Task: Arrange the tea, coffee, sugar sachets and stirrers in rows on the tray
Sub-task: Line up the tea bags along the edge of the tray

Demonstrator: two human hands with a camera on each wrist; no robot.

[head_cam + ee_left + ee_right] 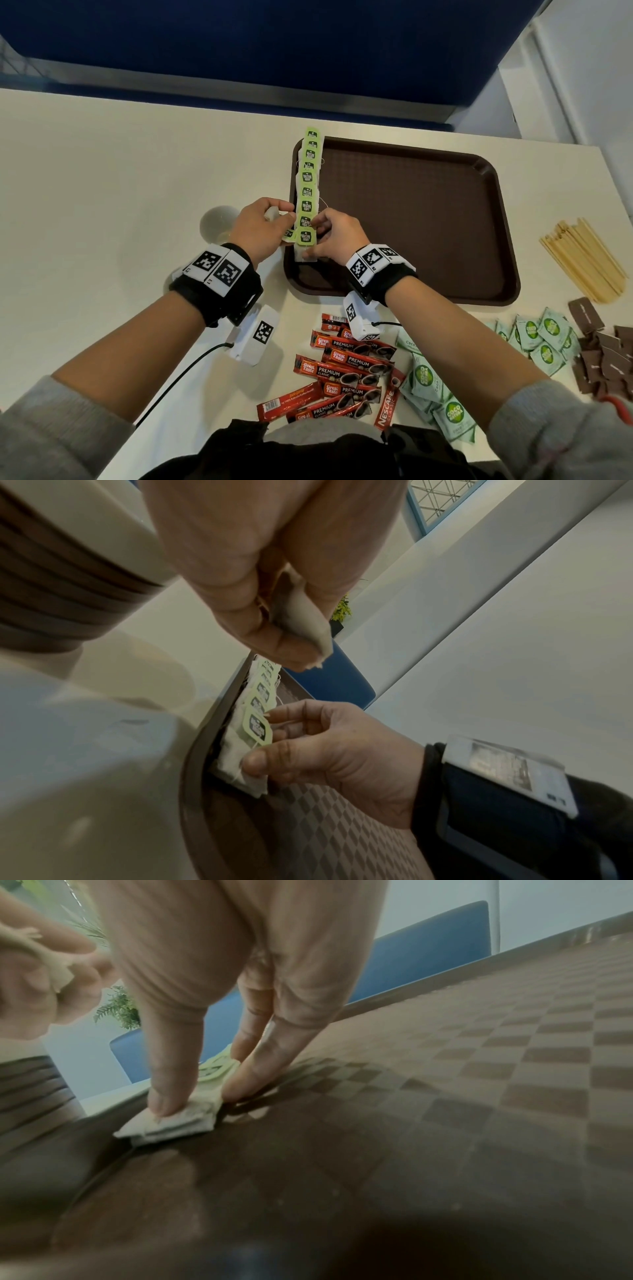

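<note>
A brown tray [411,222] lies on the white table, with a row of green-tagged tea bags [307,178] along its left edge. My right hand [313,240] is on the nearest tea bag [305,255] of that row. Its thumb [164,1096] sits on the bag [171,1121] and its fingers [250,1074] lie against the bag's other side on the tray floor [479,1069]. Just left of the tray, my left hand [284,216] pinches another tea bag [301,620] above the table, and its green tag [288,234] hangs below.
Red coffee sticks [346,373] lie in a heap in front of the tray. Green sugar sachets [428,380] and brown sachets [603,356] lie at the front right. Wooden stirrers [582,260] lie right of the tray. A ribbed cup [219,224] stands left of my hands.
</note>
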